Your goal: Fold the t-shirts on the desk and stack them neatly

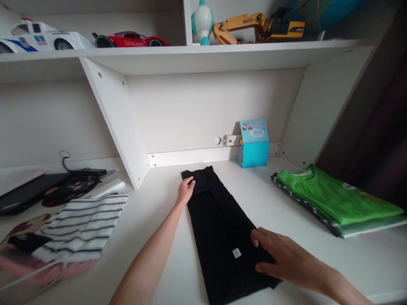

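A black garment (210, 220) lies folded into a long strip on the white desk, a small white label (237, 253) showing near its close end. At the strip's far left edge, my left hand (186, 190) has its fingers closed on the cloth. Over the near right side, my right hand (278, 254) rests on the fabric with thumb and fingers apart. The fingertips of my right hand partly hide that edge.
To the right is a folded stack topped by a green shirt (337, 195). Striped cloth (85, 224) and a black laptop-like item (28, 192) lie left. A blue desk calendar (255, 146) stands behind. Overhead, a shelf (222, 51) holds toy vehicles; an upright panel (111, 118) divides the desk.
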The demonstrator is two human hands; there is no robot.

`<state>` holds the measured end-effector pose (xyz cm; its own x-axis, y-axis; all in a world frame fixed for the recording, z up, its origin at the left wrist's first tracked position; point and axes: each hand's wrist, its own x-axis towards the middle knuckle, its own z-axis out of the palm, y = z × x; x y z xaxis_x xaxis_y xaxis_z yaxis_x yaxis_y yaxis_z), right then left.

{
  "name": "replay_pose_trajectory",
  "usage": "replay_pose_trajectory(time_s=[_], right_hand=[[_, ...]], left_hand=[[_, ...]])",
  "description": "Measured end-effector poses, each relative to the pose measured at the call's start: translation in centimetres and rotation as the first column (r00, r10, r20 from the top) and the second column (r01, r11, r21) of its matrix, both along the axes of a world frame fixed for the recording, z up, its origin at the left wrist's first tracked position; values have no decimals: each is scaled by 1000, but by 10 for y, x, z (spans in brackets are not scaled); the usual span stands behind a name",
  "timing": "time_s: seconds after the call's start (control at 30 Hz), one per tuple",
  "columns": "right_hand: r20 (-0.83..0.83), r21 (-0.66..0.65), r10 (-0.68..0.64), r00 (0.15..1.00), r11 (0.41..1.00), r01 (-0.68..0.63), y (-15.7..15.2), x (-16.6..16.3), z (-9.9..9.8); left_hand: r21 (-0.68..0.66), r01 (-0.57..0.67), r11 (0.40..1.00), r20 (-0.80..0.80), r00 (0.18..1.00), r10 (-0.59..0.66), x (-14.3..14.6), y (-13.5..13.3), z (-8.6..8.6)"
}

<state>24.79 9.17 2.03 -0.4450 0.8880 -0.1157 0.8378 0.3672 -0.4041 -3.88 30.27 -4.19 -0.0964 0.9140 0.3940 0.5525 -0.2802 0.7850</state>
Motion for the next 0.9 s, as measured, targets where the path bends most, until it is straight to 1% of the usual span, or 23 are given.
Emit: replay_pose_trajectory(time_s=[0.07, 0.17, 0.27, 0.37, 0.5, 0.53, 0.57, 0.6, 0.63, 0.67, 0.7, 0.73, 0.77, 0.8, 0.83, 0.87, 0.9], right_hand=[[-12, 12, -2, 1000, 1000, 2, -14, -4, -14], [-41, 27, 28, 999, 999, -27, -19, -11, -20], [-82, 33, 24, 996, 999, -21, -17, -13, -17], [-104, 9, 46, 993, 999, -45, -16, -13, -15], [-107, 1, 42, 993, 999, -43, -23, -20, -11], [-117, -31, 47, 992, 998, -51, -26, -22, -7], [-144, -90, 73, 987, 992, -87, -28, -24, -1], [-191, -180, 128, 973, 970, -163, -29, -25, 5], [-259, -287, 195, 946, 920, -268, -26, -25, 12], [-342, -389, 248, 906, 841, -377, -20, -25, 19], [-424, -459, 272, 864, 758, -464, -8, -24, 26], [-482, -491, 268, 834, 706, -511, 9, -23, 31], [-497, -494, 232, 836, 716, -493, 31, -22, 35], [-489, -472, 173, 855, 772, -426, 58, -21, 37], [-438, -404, 104, 893, 865, -299, 87, -22, 37], [-352, -309, -31, 935, 947, -85, 118, -23, 35], [-326, -250, -122, 937, 967, 39, 149, -25, 32]], left_hand=[[-1, -8, 1000, -3, 1000, 8, 0, -1, 0], [-5, -21, 1000, -14, 1000, 21, -1, -3, 2], [-6, -36, 999, -33, 999, 36, -1, -4, 3], [-5, -66, 998, -61, 996, 66, 0, -5, 4], [4, -126, 992, -119, 985, 125, 1, -6, 3], [9, -140, 990, -134, 981, 140, 2, -6, 4], [16, -152, 988, -149, 977, 152, 2, -7, 4], [22, -160, 987, -163, 973, 162, 3, -8, 4], [27, -166, 986, -176, 970, 168, 4, -9, 5], [31, -169, 985, -187, 967, 172, 4, -9, 6], [34, -171, 985, -196, 965, 174, 4, -10, 6], [36, -174, 984, -203, 963, 178, 4, -10, 6], [40, -177, 983, -208, 961, 182, 4, -11, 6], [46, -181, 982, -213, 959, 187, 4, -11, 6], [49, -184, 982, -218, 957, 191, 3, -10, 6], [45, -188, 981, -223, 956, 193, 2, -10, 6], [33, -189, 982, -227, 955, 191, 1, -10, 6]])
